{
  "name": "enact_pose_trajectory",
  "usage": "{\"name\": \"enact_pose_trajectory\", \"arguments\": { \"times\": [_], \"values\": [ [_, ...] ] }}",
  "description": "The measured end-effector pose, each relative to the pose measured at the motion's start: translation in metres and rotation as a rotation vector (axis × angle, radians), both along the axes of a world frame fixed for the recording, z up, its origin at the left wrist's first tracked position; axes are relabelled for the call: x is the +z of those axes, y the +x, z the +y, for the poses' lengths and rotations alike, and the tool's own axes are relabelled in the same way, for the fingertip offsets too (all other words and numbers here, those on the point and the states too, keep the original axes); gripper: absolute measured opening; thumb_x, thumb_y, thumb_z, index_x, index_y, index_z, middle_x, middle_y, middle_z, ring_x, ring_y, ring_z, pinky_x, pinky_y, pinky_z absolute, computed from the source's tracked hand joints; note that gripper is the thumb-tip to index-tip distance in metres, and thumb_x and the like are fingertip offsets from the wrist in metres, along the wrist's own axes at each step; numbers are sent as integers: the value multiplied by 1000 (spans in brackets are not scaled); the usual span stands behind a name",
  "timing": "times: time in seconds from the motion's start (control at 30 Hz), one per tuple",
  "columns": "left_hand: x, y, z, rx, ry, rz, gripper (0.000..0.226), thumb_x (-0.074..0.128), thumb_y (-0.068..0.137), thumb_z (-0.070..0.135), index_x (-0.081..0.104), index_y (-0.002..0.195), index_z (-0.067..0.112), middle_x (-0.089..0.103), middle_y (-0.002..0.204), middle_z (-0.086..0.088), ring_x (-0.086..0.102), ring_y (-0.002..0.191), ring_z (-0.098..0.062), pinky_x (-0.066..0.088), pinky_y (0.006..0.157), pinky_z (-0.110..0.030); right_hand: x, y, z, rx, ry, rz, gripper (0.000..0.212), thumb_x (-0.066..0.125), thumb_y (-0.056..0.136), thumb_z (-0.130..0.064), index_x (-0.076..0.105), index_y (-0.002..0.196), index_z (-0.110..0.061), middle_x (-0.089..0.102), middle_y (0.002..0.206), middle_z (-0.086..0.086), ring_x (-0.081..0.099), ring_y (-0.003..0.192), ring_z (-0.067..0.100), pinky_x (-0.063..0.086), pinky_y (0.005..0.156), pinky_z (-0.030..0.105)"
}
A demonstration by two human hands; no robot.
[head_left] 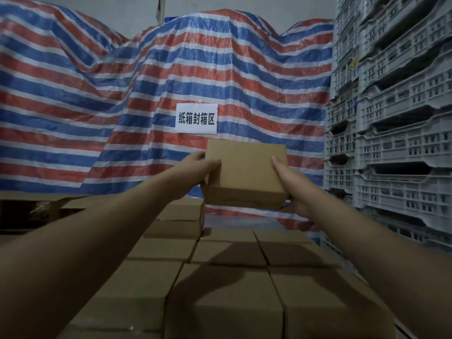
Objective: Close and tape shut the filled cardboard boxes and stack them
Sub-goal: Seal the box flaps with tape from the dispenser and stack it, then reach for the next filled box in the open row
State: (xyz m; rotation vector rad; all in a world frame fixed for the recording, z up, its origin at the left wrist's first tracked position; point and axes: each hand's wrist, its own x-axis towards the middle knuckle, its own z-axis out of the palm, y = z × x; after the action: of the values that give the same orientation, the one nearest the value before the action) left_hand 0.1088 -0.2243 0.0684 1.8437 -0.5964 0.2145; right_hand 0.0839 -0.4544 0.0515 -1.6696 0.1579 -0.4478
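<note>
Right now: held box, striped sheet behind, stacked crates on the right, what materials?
Held box: plain brown cardboard, matte, creased edges.
Striped sheet: looks like woven plastic tarpaulin, slight sheen, crinkled folds.
Stacked crates: grey moulded plastic, probably; slotted walls, dull finish.

Closed cardboard boxes (227, 253) lie packed edge to edge in rows from six o'clock toward twelve, a taller stack (179, 216) at eleven; their support is hidden.

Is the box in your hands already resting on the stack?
No, the box is held in the air by the left hand and right hand, above the stacked boxes.
</note>
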Motion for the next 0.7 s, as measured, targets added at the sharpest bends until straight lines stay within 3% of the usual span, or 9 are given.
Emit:
{"name": "enact_pose_trajectory", "arguments": {
  "times": [0.1, 0.17, 0.23, 0.33, 0.5, 0.6, 0.7],
  "values": [
    [-1, 52, -19, 82, 52, -43, 44, 52, 100, 39, 53, 133, 9, 60, 120, -9, 59, 112, -27, 46, 104, -43, 3, 52, -14, -3, 20, 115, 68, 49, 90, -74, 49, 137, -23, 62, 123, 13, 61, 107, 36, 50, 82, 50],
    [-7, 87, -30, 166, 40, -55, 42, 54, 98, 42, 62, 122, 7, 63, 114, -9, 60, 109, -25, 48, 96, -36, -1, 83, -22, 2, 6, 186, 63, 47, 91, -73, 55, 126, -22, 66, 113, 16, 63, 102, 37, 51, 89, 55],
    [-15, 116, -39, 246, 49, -47, 37, 58, 96, 43, 67, 103, 9, 64, 102, -7, 61, 105, -26, 48, 89, -32, -7, 110, -28, 8, -7, 257, 58, 49, 85, -71, 62, 110, -20, 71, 95, 16, 67, 91, 37, 55, 83, 57],
    [-30, 154, -47, 337, 56, 18, 44, 64, 89, 46, 62, 111, 8, 61, 109, -8, 59, 106, -28, 50, 91, -35, -21, 140, -34, 40, -15, 378, 56, 51, 66, -62, 67, 91, -15, 73, 73, 15, 69, 82, 38, 55, 68, 63],
    [-48, 195, -51, 353, 173, 52, 38, 63, 89, 40, 57, 109, 8, 61, 99, -9, 61, 91, -25, 54, 85, -36, -39, 172, -41, 69, -57, 504, 66, 61, 66, -55, 67, 116, -13, 68, 114, 21, 67, 96, 45, 52, 67, 69],
    [-52, 207, -53, 432, 259, 102, 37, 59, 92, 44, 45, 105, 11, 50, 86, -6, 53, 77, -20, 47, 61, -30, -43, 184, -43, 82, -26, 537, 65, 65, 70, -52, 63, 121, -11, 67, 116, 22, 66, 97, 46, 53, 64, 68],
    [-57, 213, -52, 521, 429, 100, 34, 53, 96, 43, 47, 99, 10, 52, 83, -7, 55, 74, -20, 41, 53, -27, -49, 194, -42, 117, -40, 582, 59, 66, 82, -48, 60, 124, -7, 61, 126, 24, 62, 109, 47, 50, 85, 71]
  ]
}}
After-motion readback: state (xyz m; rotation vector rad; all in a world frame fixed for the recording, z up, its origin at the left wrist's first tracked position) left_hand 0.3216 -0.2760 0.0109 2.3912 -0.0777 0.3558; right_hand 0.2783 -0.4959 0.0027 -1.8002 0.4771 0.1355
